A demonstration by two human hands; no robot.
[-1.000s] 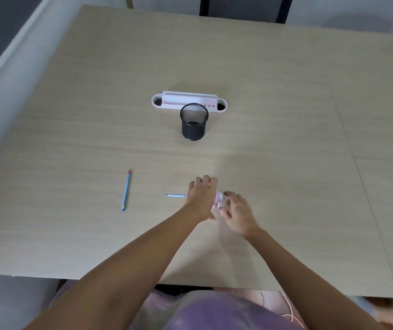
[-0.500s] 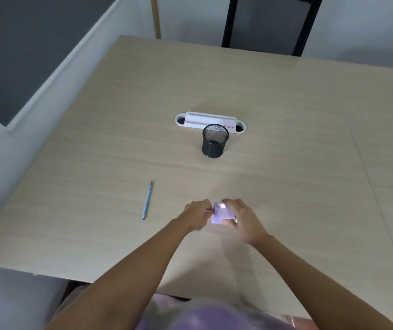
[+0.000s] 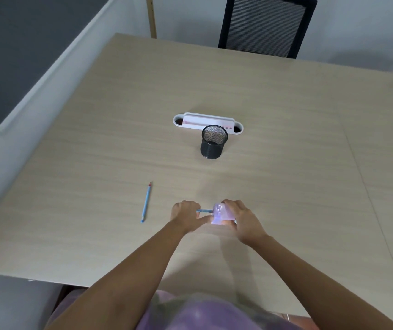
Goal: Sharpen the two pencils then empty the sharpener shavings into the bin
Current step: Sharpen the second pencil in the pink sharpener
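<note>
My right hand (image 3: 240, 219) grips a small pale purple sharpener (image 3: 221, 213) just above the table, near the front. My left hand (image 3: 187, 215) is closed around a blue pencil (image 3: 204, 211), whose tip end points right into the sharpener's left face; most of that pencil is hidden in my fist. A second blue pencil (image 3: 146, 202) with a red tip lies loose on the table to the left, pointing away from me. A black mesh cup, the bin (image 3: 213, 141), stands upright further back in the middle.
A white cable slot insert (image 3: 208, 120) is set in the wooden table (image 3: 286, 151) just behind the mesh cup. A black mesh chair (image 3: 265, 26) stands at the far edge. A white partition wall runs along the left side.
My left hand has picked the short pencil up from the table and brought it to the sharpener held in my right hand. The camera view has tilted up, showing the chair.
</note>
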